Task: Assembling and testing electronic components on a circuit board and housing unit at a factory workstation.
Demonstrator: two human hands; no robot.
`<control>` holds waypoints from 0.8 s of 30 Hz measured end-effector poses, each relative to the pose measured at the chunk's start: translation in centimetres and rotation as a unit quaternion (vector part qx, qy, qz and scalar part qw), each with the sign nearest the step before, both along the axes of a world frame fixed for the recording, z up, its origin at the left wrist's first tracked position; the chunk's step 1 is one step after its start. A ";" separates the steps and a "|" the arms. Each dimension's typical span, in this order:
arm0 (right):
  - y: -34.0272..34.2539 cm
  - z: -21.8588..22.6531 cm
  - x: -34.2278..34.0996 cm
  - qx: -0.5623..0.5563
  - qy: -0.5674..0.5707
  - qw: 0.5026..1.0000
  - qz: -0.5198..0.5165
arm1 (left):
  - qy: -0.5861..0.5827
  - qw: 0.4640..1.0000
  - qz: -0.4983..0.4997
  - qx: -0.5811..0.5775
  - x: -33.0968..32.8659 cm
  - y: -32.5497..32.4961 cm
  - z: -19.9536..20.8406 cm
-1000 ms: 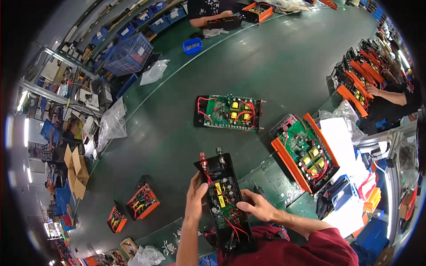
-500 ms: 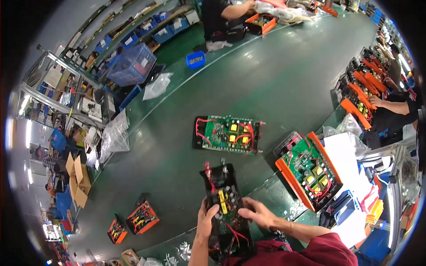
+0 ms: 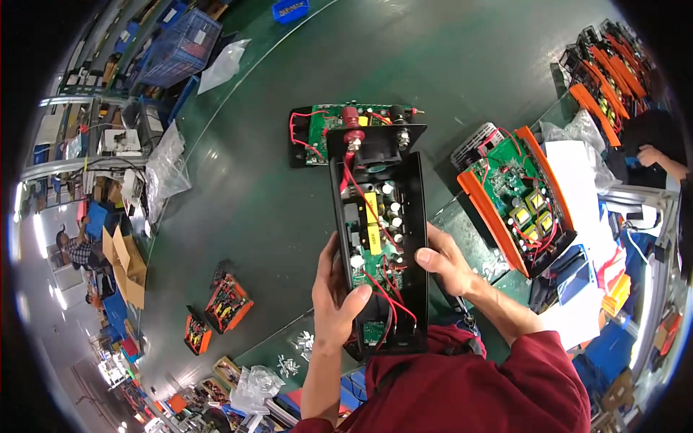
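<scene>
Between my hands is a long black power inverter housing (image 3: 421, 216), its top off. Inside show a green circuit board, yellow transformers, white-topped capacitors and red wires. Red and black terminals (image 3: 351, 126) stand on its far end panel. My left hand (image 3: 336, 299) grips the left wall, thumb over the rim. My right hand (image 3: 449, 265) holds the right wall, thumb on the edge. Beyond the far end lies a second green circuit board (image 3: 317, 130) in a black case, partly covered by the panel. To the right rests an orange-sided inverter (image 3: 469, 189) with its board exposed.
Two small orange units (image 3: 229, 303) lie at the left. Loose small white parts (image 3: 304, 345) and a clear plastic bag (image 3: 256, 390) are near the lower edge. Several orange units (image 3: 595, 108) stand at the far right beside a person's hand (image 3: 652, 156). A blue tray (image 3: 291, 9) sits at the far edge.
The inverter housing has been raised closer and tilted, so its end panel with the terminals now shows. Both hands still hold it. My view has shifted, and things on the table appear higher.
</scene>
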State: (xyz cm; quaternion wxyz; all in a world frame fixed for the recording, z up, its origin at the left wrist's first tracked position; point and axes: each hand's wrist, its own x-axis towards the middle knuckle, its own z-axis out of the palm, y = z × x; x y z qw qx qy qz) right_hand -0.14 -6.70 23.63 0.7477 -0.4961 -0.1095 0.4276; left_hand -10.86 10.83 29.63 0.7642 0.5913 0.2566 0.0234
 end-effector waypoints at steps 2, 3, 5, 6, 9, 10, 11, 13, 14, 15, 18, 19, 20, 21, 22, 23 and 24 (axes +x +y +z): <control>-0.1 -0.1 -0.3 -0.006 0.000 1.000 0.018 | 0.005 1.000 0.005 0.009 -0.1 0.3 0.1; 0.3 0.3 -0.4 0.001 -0.013 1.000 0.005 | 0.006 1.000 0.003 0.008 -0.2 0.5 -0.1; 0.7 1.0 -0.6 0.014 -0.024 1.000 -0.004 | 0.003 1.000 0.014 -0.013 -0.7 1.0 -0.2; 0.8 1.1 -0.6 0.004 -0.038 0.999 0.000 | 0.007 1.000 0.023 -0.019 -0.7 1.1 0.0; 1.6 1.6 -0.7 0.004 -0.058 0.998 -0.005 | 0.003 0.999 0.028 -0.025 -1.1 1.7 0.1; 1.7 1.7 -0.7 0.003 -0.057 0.998 -0.006 | 0.014 0.999 0.041 -0.019 -1.1 1.6 0.3; 1.6 1.8 -0.5 0.005 -0.054 0.999 -0.002 | 0.017 0.999 0.044 -0.018 -1.2 1.6 0.2; 1.6 1.9 -0.3 -0.003 -0.098 0.995 0.010 | 0.005 0.998 0.047 -0.033 -1.3 1.8 0.0; 1.7 2.1 -0.3 -0.008 -0.100 0.995 0.002 | 0.020 0.998 0.049 -0.036 -1.5 1.8 0.2; 1.7 2.1 -0.4 -0.007 -0.099 0.995 0.003 | 0.021 0.998 0.050 -0.035 -1.6 1.8 0.0; 1.6 2.3 -0.6 -0.011 -0.104 0.994 0.009 | 0.004 0.997 0.054 -0.049 -2.0 1.8 -0.3; 1.7 2.1 -0.8 -0.005 -0.107 0.994 0.001 | 0.006 0.997 0.054 -0.049 -2.1 1.8 -0.5; 1.8 2.0 -0.9 0.002 -0.109 0.994 -0.008 | 0.008 0.997 0.053 -0.048 -2.3 1.9 -0.5; 1.8 2.0 -0.9 0.003 -0.109 0.994 -0.007 | 0.008 0.997 0.054 -0.047 -2.4 1.9 -0.6; 1.5 2.0 -0.9 -0.005 -0.111 0.994 -0.008 | 0.010 0.997 0.051 -0.049 -2.3 1.9 -0.6; 1.4 2.1 -0.8 -0.013 -0.114 0.993 -0.008 | 0.011 0.997 0.048 -0.052 -2.3 1.8 -0.6; 1.2 2.3 -0.8 -0.014 -0.115 0.993 -0.009 | 0.010 0.997 0.048 -0.053 -2.3 1.7 -0.7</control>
